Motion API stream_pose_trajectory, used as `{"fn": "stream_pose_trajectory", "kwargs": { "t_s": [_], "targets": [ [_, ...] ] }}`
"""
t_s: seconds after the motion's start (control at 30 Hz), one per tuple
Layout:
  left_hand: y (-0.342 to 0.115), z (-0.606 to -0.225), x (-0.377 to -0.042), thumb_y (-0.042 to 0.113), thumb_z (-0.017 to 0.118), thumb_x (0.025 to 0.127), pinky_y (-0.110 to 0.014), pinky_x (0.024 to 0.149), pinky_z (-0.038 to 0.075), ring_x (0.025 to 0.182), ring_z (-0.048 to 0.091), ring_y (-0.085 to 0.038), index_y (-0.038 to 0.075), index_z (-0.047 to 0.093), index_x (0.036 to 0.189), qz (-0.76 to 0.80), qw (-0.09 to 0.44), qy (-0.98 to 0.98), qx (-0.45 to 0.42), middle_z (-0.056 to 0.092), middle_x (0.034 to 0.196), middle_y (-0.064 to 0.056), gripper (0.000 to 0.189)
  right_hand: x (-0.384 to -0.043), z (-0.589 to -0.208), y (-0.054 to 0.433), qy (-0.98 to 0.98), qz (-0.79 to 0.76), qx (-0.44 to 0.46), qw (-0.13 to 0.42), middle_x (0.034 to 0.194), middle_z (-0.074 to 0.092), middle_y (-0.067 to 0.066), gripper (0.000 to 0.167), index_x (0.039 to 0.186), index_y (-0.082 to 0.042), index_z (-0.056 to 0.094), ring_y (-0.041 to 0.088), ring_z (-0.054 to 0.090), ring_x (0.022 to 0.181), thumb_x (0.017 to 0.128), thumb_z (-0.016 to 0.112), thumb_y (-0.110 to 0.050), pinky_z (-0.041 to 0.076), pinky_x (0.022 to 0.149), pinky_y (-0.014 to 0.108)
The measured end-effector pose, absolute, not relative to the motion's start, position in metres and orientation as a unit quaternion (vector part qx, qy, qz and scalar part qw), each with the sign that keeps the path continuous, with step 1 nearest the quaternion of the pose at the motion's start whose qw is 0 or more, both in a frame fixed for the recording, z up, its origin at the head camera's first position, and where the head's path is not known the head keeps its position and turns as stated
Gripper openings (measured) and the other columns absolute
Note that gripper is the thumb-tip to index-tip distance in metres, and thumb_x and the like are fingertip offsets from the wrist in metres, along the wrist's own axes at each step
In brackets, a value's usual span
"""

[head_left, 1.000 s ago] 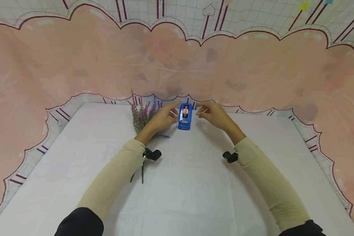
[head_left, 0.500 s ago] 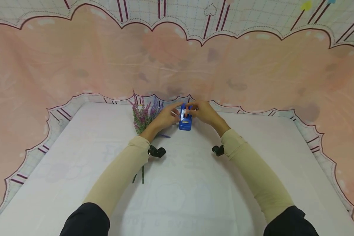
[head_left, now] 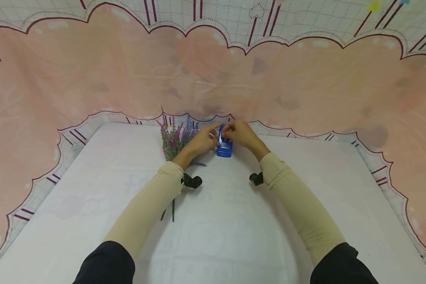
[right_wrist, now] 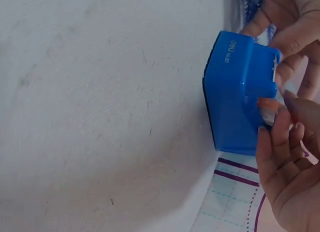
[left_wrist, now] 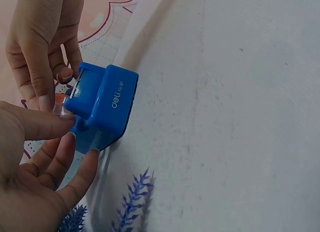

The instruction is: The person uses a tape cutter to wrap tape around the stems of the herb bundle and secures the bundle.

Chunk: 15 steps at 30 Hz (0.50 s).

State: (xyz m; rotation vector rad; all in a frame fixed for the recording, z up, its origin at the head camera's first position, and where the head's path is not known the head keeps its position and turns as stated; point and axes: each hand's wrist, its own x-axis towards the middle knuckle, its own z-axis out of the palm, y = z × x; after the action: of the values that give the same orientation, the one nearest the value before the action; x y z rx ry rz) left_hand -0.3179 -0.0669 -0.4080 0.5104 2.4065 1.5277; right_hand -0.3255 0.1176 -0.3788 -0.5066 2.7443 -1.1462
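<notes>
A blue tape dispenser (head_left: 224, 151) stands on the white tabletop near its far edge, between both hands. My left hand (head_left: 202, 141) holds its left side; in the left wrist view the thumb lies by the cutter end and the fingers touch the side wall. From the other side my right hand (head_left: 242, 135) reaches into the top, thumb and fingertips pinching at the tape roll (right_wrist: 268, 111), which shows orange and clear. The exact tape edge is hidden by the fingers. A bunch of artificial lavender (head_left: 172, 138) lies partly beneath my left forearm.
The white tabletop (head_left: 230, 221) spreads out in front of the dispenser. Behind it hangs a peach-coloured printed cloth (head_left: 213, 79) with scalloped edges. A black wrist camera (head_left: 192, 181) sits at my left cuff, another at my right.
My right hand has moved left from beside the dispenser onto its tape roll. The left hand has shifted slightly right against the dispenser's side. The dispenser and lavender have stayed in place.
</notes>
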Motion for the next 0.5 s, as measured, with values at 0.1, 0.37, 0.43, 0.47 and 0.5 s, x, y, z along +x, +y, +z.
{"fn": "stream_pose_trajectory", "kwargs": {
  "t_s": [0.1, 0.37, 0.43, 0.47, 0.5],
  "targets": [
    [-0.0647, -0.4072, -0.3187, -0.017, 0.052, 0.086, -0.033, 0.068, 0.052, 0.092, 0.066, -0.028, 0.016, 0.038, 0.158, 0.523, 0.12, 0.825, 0.176, 0.057, 0.113, -0.017, 0.081, -0.325, -0.3776, 0.119, 0.906, -0.385, -0.164, 0.067, 0.086, 0.063, 0.009, 0.012, 0.1, 0.001, 0.071, 0.02, 0.063, 0.081, 0.1, 0.065, -0.009, 0.059, 0.075, 0.029],
    [-0.0595, -0.4071, -0.3208, -0.016, 0.056, 0.088, -0.033, 0.067, 0.051, 0.083, 0.058, -0.026, 0.016, 0.039, 0.158, 0.523, 0.13, 0.823, 0.176, 0.056, 0.108, -0.017, 0.079, -0.3254, -0.3775, 0.1237, 0.911, -0.378, -0.156, 0.049, 0.103, 0.07, 0.014, 0.028, 0.123, 0.0, 0.07, 0.019, 0.064, 0.076, 0.106, 0.054, -0.016, 0.057, 0.072, 0.031],
    [-0.0586, -0.4071, -0.3217, -0.015, 0.057, 0.088, -0.032, 0.066, 0.051, 0.082, 0.054, -0.024, 0.016, 0.042, 0.156, 0.532, 0.138, 0.819, 0.165, 0.054, 0.105, -0.016, 0.077, -0.3246, -0.3773, 0.1245, 0.91, -0.38, -0.158, 0.046, 0.106, 0.069, 0.015, 0.029, 0.124, 0.0, 0.07, 0.02, 0.064, 0.077, 0.106, 0.054, -0.016, 0.058, 0.073, 0.033],
    [-0.0583, -0.4072, -0.3224, -0.014, 0.058, 0.088, -0.032, 0.067, 0.052, 0.082, 0.054, -0.023, 0.016, 0.043, 0.156, 0.537, 0.143, 0.816, 0.159, 0.053, 0.104, -0.016, 0.075, -0.3244, -0.3773, 0.1247, 0.909, -0.381, -0.161, 0.046, 0.108, 0.068, 0.015, 0.029, 0.125, 0.0, 0.07, 0.022, 0.065, 0.079, 0.106, 0.054, -0.015, 0.058, 0.075, 0.034],
    [-0.0578, -0.4071, -0.3229, -0.014, 0.058, 0.089, -0.032, 0.068, 0.052, 0.082, 0.053, -0.023, 0.015, 0.044, 0.155, 0.542, 0.147, 0.813, 0.152, 0.052, 0.104, -0.015, 0.074, -0.3239, -0.3772, 0.125, 0.91, -0.379, -0.165, 0.045, 0.108, 0.068, 0.016, 0.028, 0.125, 0.0, 0.07, 0.023, 0.065, 0.08, 0.106, 0.055, -0.015, 0.059, 0.075, 0.034]
  ]
}}
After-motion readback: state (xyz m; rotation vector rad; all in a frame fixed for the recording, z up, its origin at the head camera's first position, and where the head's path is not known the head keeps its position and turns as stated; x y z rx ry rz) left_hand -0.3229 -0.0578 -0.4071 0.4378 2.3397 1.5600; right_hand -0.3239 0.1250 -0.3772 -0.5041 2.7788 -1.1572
